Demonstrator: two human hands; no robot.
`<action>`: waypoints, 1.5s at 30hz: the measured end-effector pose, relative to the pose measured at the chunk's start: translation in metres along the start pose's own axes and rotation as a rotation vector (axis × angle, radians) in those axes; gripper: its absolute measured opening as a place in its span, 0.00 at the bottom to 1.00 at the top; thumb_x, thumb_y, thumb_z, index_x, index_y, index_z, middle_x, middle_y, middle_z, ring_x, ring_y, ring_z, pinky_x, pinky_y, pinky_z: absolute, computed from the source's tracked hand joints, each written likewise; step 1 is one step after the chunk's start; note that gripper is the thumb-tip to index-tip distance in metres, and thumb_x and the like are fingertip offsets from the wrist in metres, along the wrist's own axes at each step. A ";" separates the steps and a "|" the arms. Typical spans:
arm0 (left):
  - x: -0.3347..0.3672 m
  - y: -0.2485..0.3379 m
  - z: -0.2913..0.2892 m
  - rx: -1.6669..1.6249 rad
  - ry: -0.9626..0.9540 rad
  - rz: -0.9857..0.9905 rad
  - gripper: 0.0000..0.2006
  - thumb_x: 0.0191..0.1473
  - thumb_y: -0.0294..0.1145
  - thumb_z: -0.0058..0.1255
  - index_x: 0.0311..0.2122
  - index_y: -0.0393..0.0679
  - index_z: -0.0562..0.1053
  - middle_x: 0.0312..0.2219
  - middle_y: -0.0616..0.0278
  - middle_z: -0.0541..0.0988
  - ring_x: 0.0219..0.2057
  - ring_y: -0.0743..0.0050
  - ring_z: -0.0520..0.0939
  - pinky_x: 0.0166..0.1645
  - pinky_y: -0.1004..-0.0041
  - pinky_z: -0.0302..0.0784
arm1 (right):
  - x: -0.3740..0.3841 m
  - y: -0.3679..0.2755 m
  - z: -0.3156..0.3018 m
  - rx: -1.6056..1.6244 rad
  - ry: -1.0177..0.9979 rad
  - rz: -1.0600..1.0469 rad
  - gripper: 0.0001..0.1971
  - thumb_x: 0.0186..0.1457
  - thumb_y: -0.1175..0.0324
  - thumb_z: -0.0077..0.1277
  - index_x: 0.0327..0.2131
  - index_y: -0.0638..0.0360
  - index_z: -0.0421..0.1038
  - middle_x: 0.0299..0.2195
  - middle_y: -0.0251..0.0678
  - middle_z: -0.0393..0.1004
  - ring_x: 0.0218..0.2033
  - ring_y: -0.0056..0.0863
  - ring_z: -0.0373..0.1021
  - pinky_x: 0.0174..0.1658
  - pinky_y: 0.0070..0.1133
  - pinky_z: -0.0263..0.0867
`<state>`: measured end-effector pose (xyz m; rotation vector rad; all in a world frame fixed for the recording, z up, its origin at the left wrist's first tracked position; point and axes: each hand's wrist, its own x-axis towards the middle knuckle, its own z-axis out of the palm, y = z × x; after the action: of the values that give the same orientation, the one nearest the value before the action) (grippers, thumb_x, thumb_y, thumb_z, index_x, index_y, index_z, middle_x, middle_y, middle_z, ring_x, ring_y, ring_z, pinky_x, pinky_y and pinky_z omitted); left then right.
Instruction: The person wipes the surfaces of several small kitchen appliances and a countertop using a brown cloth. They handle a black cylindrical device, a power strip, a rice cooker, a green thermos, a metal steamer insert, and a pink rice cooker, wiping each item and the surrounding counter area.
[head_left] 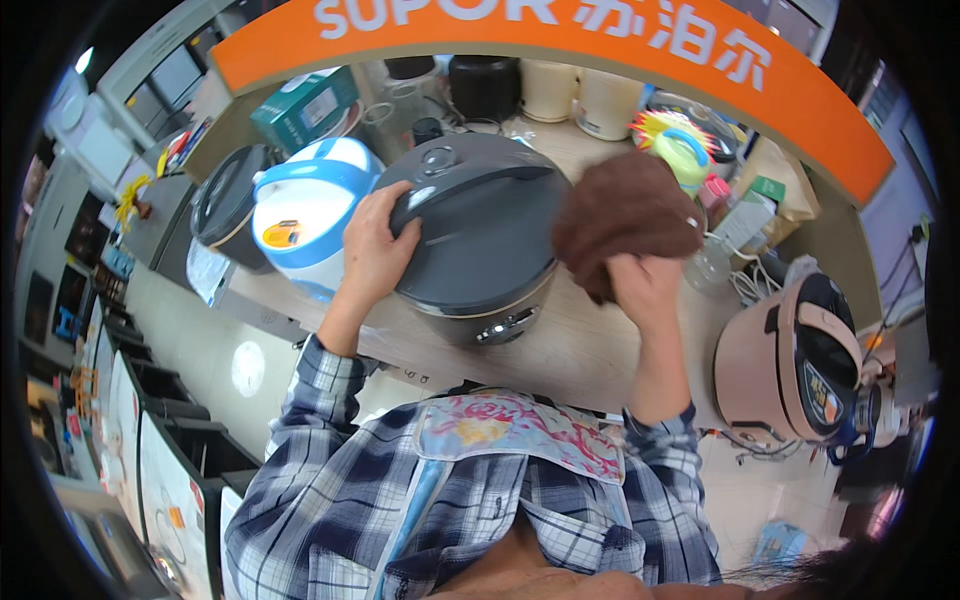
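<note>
A large dark grey rice cooker [478, 235] with a carrying handle across its lid stands on the wooden counter in front of me. My left hand [378, 240] grips the left edge of its lid, fingers on top beside the handle's end. In my right hand [648, 285] is a bunched brown cloth [625, 215], held up at the cooker's right side and slightly blurred. Whether the cloth touches the cooker, I cannot tell. Close to my left hand stands a white and blue rice cooker [310, 210].
A black pot [232, 205] stands at the far left of the counter [600, 345]. Behind are a green box [305, 105], clear jars and cream containers [605, 105]. A pink-beige cooker [770, 360] sits at the right. An orange sign board [560, 45] arches over the back.
</note>
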<state>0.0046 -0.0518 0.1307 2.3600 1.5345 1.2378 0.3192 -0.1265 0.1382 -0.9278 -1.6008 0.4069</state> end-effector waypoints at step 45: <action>-0.008 -0.016 -0.001 -0.001 -0.006 -0.119 0.22 0.54 0.29 0.58 0.55 0.39 0.73 0.47 0.50 0.79 0.47 0.59 0.80 0.55 0.68 0.72 | -0.031 0.285 0.058 -0.941 -0.111 -0.005 0.25 0.49 0.48 0.58 0.49 0.45 0.77 0.47 0.40 0.78 0.52 0.45 0.70 0.57 0.46 0.61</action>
<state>-0.0094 -0.0505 0.1201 2.2330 1.6453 1.2034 0.3625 0.0405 -0.0974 -1.6102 -1.9119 -0.3601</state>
